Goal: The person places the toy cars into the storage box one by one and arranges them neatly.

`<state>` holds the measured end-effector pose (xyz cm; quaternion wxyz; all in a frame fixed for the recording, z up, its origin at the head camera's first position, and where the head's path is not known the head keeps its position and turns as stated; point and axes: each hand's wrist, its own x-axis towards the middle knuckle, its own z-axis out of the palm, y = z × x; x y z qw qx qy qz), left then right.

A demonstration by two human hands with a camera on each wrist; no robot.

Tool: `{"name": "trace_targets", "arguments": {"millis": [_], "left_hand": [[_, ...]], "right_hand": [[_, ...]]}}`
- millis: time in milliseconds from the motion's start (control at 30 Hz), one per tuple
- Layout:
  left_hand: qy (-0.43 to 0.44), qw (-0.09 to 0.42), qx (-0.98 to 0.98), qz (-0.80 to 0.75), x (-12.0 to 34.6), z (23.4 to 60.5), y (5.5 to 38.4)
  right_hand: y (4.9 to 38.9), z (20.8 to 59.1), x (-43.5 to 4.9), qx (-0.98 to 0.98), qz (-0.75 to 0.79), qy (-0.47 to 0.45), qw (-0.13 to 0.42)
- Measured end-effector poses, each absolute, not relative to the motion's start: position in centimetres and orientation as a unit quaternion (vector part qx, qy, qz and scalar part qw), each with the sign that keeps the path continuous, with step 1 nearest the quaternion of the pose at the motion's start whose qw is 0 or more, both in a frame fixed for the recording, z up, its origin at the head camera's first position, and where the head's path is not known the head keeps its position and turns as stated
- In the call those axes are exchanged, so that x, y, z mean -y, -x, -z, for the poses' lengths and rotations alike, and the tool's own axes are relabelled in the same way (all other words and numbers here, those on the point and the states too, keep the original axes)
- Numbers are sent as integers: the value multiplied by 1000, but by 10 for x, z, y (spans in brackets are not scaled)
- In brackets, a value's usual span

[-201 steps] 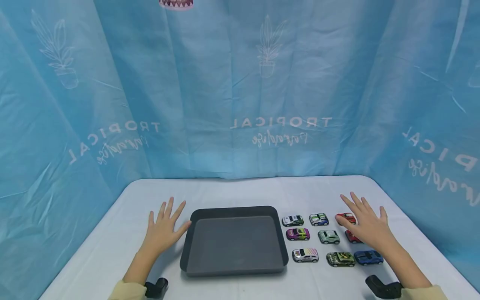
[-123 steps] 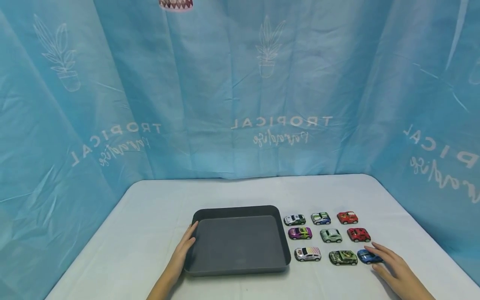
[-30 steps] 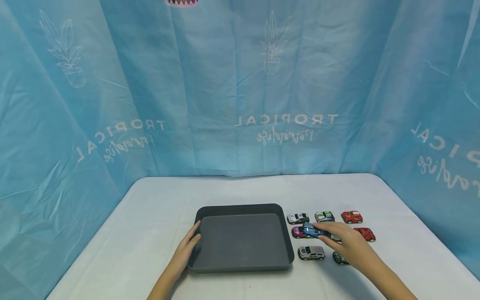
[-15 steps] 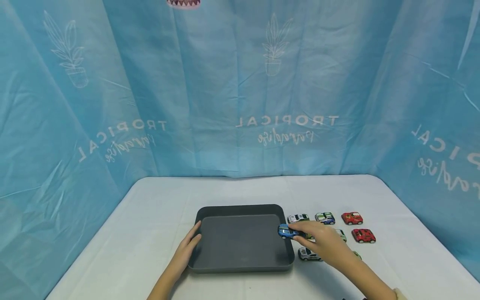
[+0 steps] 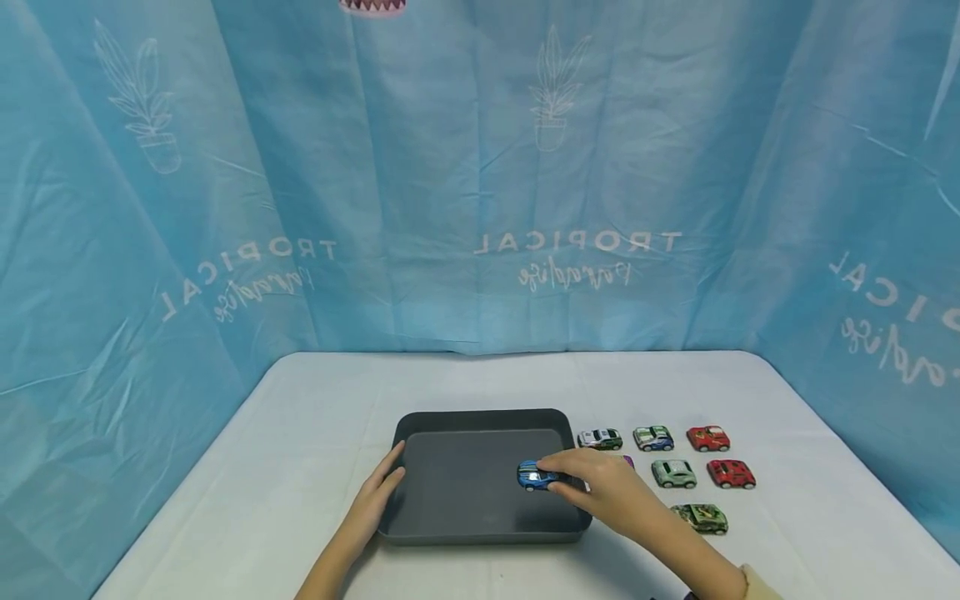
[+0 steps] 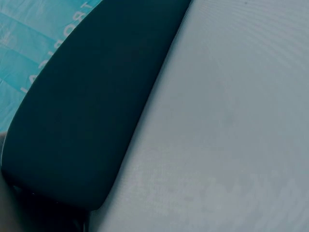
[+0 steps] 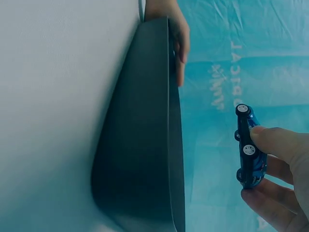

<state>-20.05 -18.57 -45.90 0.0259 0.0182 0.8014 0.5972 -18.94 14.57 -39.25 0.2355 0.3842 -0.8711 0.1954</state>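
My right hand (image 5: 603,492) pinches a blue toy car (image 5: 534,476) between thumb and fingers, above the right part of a dark grey tray (image 5: 480,422). The right wrist view shows this blue toy car (image 7: 248,147) side-on, its wheels toward the tray (image 7: 130,125), with a gap between them. My left hand (image 5: 366,504) rests at the tray's left rim, its fingers fairly straight and touching the edge. In the left wrist view the tray's outer wall (image 6: 87,106) fills much of the picture, and the left hand barely shows.
Right of the tray stand several toy cars: a white-and-green car (image 5: 600,439), a green-and-blue car (image 5: 654,437), two red cars (image 5: 708,438), a pale green car (image 5: 673,473) and a camouflage car (image 5: 701,518). A purple car (image 5: 628,460) is mostly hidden. A blue curtain (image 5: 480,167) surrounds the white table (image 5: 315,400).
Both hands came in from beside the tray and over the cars. My right hand picked up the blue car and carried it left over the tray; my left hand came to its rim.
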Motion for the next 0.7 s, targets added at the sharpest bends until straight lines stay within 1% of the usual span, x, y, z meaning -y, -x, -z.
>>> {"name": "trace_targets", "arguments": {"millis": [300,700], "left_hand": [[-19,23,-803,-596,185,460,202],[-13,22,-809,-587,185,460,201]], "right_hand": [[190,397,-118,842,-194,-439,248],[189,401,-85,849,-200,-439,216]]}}
